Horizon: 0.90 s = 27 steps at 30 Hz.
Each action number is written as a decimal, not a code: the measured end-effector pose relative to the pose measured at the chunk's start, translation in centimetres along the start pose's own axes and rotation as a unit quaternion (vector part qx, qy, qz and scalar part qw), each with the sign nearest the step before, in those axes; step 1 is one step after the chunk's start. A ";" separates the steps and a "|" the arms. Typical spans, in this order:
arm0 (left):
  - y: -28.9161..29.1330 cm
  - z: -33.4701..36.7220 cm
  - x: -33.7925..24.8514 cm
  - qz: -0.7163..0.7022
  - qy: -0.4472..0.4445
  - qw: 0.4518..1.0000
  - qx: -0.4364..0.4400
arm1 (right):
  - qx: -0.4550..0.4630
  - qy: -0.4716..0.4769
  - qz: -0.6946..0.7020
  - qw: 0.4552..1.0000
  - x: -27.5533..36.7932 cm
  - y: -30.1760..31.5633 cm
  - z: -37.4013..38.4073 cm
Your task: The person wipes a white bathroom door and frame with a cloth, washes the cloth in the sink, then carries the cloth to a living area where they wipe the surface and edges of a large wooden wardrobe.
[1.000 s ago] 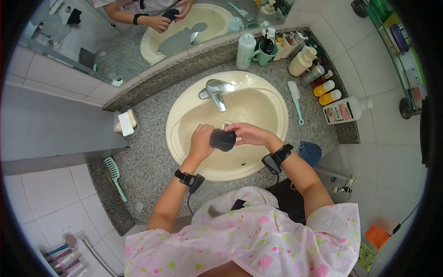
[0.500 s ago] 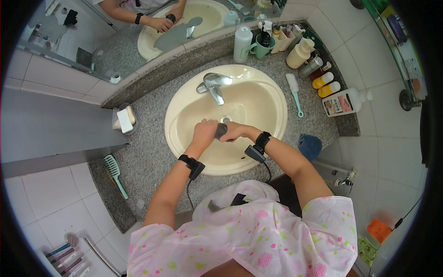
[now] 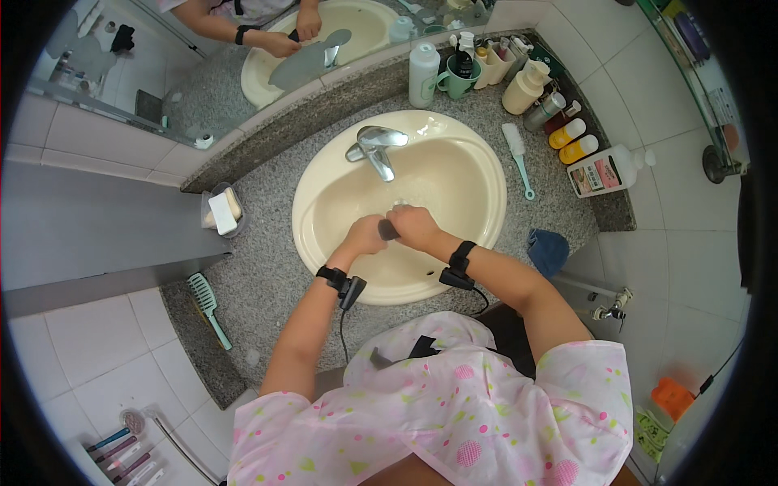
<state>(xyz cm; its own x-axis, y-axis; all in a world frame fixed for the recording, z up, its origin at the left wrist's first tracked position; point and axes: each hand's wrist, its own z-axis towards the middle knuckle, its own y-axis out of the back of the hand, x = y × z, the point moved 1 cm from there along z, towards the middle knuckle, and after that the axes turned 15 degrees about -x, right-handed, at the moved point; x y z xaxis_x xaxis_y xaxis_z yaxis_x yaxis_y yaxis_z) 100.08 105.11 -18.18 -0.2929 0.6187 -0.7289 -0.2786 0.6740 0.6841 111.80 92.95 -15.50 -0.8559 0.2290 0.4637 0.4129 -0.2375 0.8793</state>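
Your left hand (image 3: 366,236) and right hand (image 3: 416,227) are close together over the bowl, with the fingers of each closed on a small dark cloth (image 3: 389,230). Most of it is hidden between your fists and the view is soft there, so "cloth" is only the likeliest reading. Each of your wrists wears a black strap with a small box on it.

Taking your hands as the centre of the clock, the cream sink (image 3: 303,212) rings them, and they are over its bowl, on your side of the silver tap (image 3: 379,147) at 12 o'clock. Past that, also near 12, a tall white bottle (image 3: 423,77) stands on the counter (image 3: 263,243). The green mug (image 3: 459,83) just beside it is at 1 o'clock.

At 2 you have a pale-handled brush (image 3: 518,159) lying near the sink's edge, with two yellow bottles (image 3: 578,149) farther out. A white soap bar (image 3: 220,214) sits at 9, and a mint-green comb (image 3: 209,310) lies at 8. The mirror (image 3: 207,101) spans the wall around 11.
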 end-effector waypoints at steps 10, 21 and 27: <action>2.1 -2.2 -4.4 0.097 -0.146 0.977 -0.120 | 0.192 -0.190 0.445 0.854 -1.2 1.0 -2.7; -1.6 -3.6 -2.6 0.127 0.053 0.990 -0.033 | 0.210 -0.211 0.148 0.943 0.2 -1.7 -3.1; -3.3 -3.7 -1.6 0.094 0.125 0.988 -0.012 | 0.089 -0.108 0.026 0.990 0.3 -2.3 -3.6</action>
<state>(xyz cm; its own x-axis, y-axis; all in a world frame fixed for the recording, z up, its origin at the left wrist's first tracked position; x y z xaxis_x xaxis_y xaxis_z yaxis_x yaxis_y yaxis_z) 98.04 100.42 -19.21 -0.5568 0.6117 -0.5620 -0.2191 0.5445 0.8097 109.45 90.13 -17.74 -0.7530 0.4222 0.5047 0.5201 -0.0880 0.8495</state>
